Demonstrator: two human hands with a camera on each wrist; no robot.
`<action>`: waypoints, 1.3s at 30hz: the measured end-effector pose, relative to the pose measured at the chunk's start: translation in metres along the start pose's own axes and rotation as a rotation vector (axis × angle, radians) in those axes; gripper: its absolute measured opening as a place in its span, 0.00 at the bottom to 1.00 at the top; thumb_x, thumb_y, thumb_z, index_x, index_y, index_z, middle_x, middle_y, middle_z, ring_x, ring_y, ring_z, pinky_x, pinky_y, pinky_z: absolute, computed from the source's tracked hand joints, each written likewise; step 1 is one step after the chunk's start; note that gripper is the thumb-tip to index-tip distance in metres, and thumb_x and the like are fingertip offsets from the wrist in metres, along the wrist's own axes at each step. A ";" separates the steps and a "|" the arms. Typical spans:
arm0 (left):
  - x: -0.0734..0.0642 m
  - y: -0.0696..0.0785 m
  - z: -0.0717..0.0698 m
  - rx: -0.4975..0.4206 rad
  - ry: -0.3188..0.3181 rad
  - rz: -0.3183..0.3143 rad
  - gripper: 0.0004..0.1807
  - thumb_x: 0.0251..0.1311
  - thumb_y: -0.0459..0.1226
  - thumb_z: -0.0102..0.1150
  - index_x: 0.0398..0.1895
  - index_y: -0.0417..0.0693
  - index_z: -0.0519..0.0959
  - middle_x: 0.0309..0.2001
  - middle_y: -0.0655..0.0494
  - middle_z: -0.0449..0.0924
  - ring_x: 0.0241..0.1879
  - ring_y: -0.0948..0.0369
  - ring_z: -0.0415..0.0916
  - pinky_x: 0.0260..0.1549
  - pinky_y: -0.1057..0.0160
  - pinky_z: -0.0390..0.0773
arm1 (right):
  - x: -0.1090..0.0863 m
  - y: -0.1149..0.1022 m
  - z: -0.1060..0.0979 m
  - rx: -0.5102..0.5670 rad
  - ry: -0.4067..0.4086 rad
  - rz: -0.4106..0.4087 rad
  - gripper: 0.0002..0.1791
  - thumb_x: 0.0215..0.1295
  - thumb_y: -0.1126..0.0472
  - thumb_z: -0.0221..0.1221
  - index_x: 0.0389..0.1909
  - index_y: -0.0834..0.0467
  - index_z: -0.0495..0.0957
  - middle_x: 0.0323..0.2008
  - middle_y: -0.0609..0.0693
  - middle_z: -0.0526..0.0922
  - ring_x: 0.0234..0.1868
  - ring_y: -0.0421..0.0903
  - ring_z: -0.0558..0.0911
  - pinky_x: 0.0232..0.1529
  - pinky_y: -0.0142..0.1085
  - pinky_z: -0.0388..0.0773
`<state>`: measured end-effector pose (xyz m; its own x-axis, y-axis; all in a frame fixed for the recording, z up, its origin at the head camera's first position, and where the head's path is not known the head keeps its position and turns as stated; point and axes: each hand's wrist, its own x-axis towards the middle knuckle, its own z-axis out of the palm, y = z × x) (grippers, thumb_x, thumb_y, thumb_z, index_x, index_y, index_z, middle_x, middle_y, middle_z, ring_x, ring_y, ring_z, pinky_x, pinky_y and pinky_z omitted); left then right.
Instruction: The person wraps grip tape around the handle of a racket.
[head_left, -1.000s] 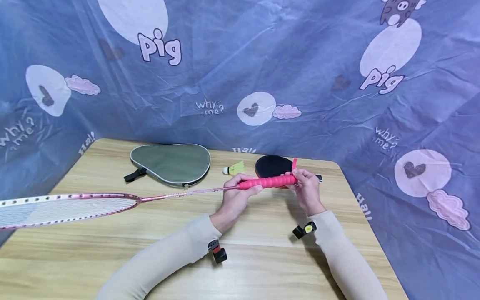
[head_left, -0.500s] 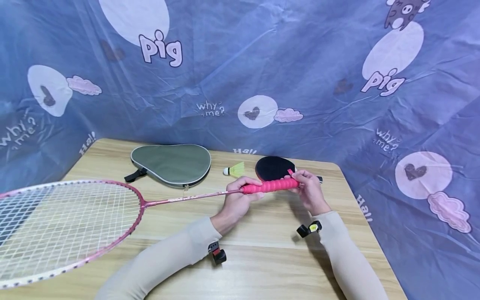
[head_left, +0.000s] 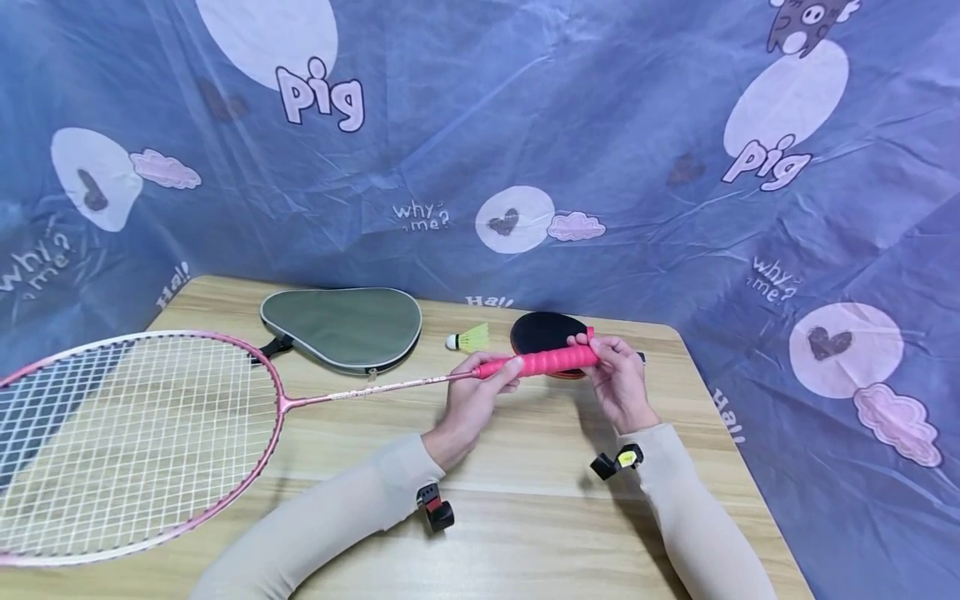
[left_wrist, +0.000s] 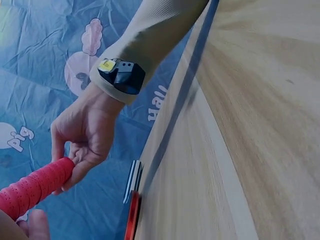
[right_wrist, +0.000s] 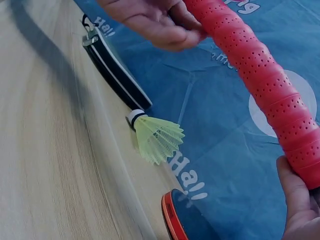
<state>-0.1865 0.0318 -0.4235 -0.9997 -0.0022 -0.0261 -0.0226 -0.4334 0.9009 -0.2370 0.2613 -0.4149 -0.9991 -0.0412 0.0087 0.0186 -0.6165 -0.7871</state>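
Both of my hands hold a badminton racket (head_left: pixel 543 362) above the table. Its pink-and-white strung head reaches to the left edge of the head view, and perforated red-pink grip tape (right_wrist: pixel 260 75) winds round the handle. My left hand (head_left: pixel 468 408) grips the handle where it meets the shaft, thumb lying along it. My right hand (head_left: pixel 621 387) pinches the butt end with thumb and fingers. A short red strip (head_left: pixel 590 332) sticks up at those fingertips; whether they hold it too is hard to tell. The right palm shows in the left wrist view.
Behind the hands, a black table tennis bat (head_left: pixel 543 331) lies partly covered by the handle. A yellow shuttlecock (head_left: pixel 472 337) and a green bat case (head_left: pixel 345 327) lie along the back of the wooden table (head_left: pixel 525 533). A blue printed cloth (head_left: pixel 450 125) hangs behind.
The racket has rolled about its shaft, so its strings turn from nearly edge-on to broad view. The red strip dipped, then rose again by the right fingers. Both hands stay on the handle.
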 end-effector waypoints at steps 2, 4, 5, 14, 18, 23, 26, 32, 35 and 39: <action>0.000 0.000 0.000 -0.026 0.016 -0.008 0.17 0.58 0.32 0.71 0.48 0.34 0.81 0.38 0.52 0.89 0.33 0.64 0.86 0.41 0.65 0.87 | 0.001 0.001 0.000 0.013 -0.010 -0.007 0.14 0.74 0.75 0.48 0.32 0.63 0.80 0.34 0.58 0.91 0.43 0.53 0.91 0.46 0.39 0.88; -0.001 -0.001 0.000 -0.012 0.033 -0.008 0.16 0.56 0.32 0.72 0.47 0.35 0.82 0.38 0.53 0.89 0.33 0.65 0.85 0.41 0.66 0.86 | 0.001 0.002 -0.001 0.026 -0.016 -0.001 0.15 0.74 0.76 0.47 0.32 0.63 0.80 0.34 0.58 0.91 0.43 0.53 0.91 0.47 0.39 0.87; -0.002 -0.001 0.000 0.001 0.042 -0.005 0.16 0.55 0.31 0.73 0.46 0.37 0.83 0.38 0.53 0.89 0.34 0.65 0.84 0.41 0.67 0.85 | 0.001 0.002 -0.001 0.034 -0.017 0.004 0.16 0.74 0.76 0.46 0.32 0.63 0.80 0.34 0.58 0.91 0.43 0.53 0.91 0.47 0.39 0.87; -0.008 -0.005 -0.002 0.028 0.022 0.028 0.19 0.49 0.24 0.72 0.48 0.37 0.84 0.46 0.44 0.88 0.39 0.65 0.84 0.41 0.70 0.83 | -0.002 0.000 -0.001 0.106 -0.009 0.103 0.18 0.75 0.76 0.40 0.32 0.65 0.77 0.35 0.63 0.91 0.45 0.57 0.91 0.50 0.40 0.87; -0.007 -0.006 -0.002 0.006 -0.004 0.071 0.20 0.49 0.23 0.71 0.48 0.34 0.83 0.46 0.41 0.88 0.39 0.65 0.84 0.41 0.70 0.83 | 0.000 -0.003 -0.001 0.099 0.003 0.148 0.15 0.76 0.74 0.39 0.35 0.63 0.74 0.36 0.63 0.91 0.46 0.57 0.90 0.51 0.40 0.86; -0.006 -0.006 -0.004 0.039 -0.025 0.110 0.21 0.47 0.21 0.72 0.48 0.36 0.84 0.47 0.39 0.87 0.38 0.66 0.82 0.38 0.72 0.82 | 0.002 -0.009 -0.002 0.078 0.031 0.252 0.09 0.75 0.71 0.44 0.38 0.60 0.71 0.38 0.64 0.90 0.45 0.58 0.90 0.46 0.43 0.88; -0.005 -0.006 -0.005 0.065 -0.035 0.120 0.20 0.47 0.21 0.71 0.47 0.34 0.84 0.46 0.39 0.87 0.39 0.65 0.81 0.39 0.72 0.82 | 0.003 -0.011 -0.003 0.060 0.034 0.311 0.09 0.75 0.70 0.46 0.37 0.60 0.74 0.40 0.66 0.89 0.42 0.57 0.91 0.43 0.45 0.88; 0.001 0.000 -0.004 0.077 0.022 0.086 0.20 0.53 0.26 0.71 0.52 0.37 0.84 0.50 0.44 0.87 0.44 0.65 0.82 0.46 0.70 0.82 | 0.005 -0.010 -0.003 0.101 0.018 0.304 0.14 0.77 0.69 0.42 0.38 0.62 0.76 0.43 0.65 0.89 0.47 0.56 0.90 0.46 0.46 0.88; 0.004 0.003 -0.002 0.049 0.089 0.032 0.20 0.56 0.32 0.72 0.53 0.39 0.84 0.53 0.44 0.87 0.49 0.64 0.84 0.52 0.68 0.83 | 0.003 -0.007 -0.003 0.116 0.003 0.258 0.17 0.77 0.71 0.40 0.36 0.62 0.78 0.43 0.62 0.90 0.49 0.57 0.89 0.49 0.45 0.87; 0.005 0.005 0.000 -0.042 0.135 -0.008 0.17 0.60 0.31 0.69 0.52 0.35 0.83 0.51 0.40 0.86 0.46 0.61 0.87 0.49 0.63 0.86 | 0.001 -0.003 -0.006 0.151 -0.060 0.207 0.22 0.76 0.73 0.36 0.36 0.63 0.81 0.45 0.61 0.90 0.53 0.57 0.88 0.53 0.43 0.86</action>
<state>-0.1917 0.0296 -0.4194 -0.9885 -0.1186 -0.0940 -0.0273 -0.4712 0.8816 -0.2380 0.2676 -0.4160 -0.9695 -0.2225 -0.1024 0.2319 -0.7001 -0.6753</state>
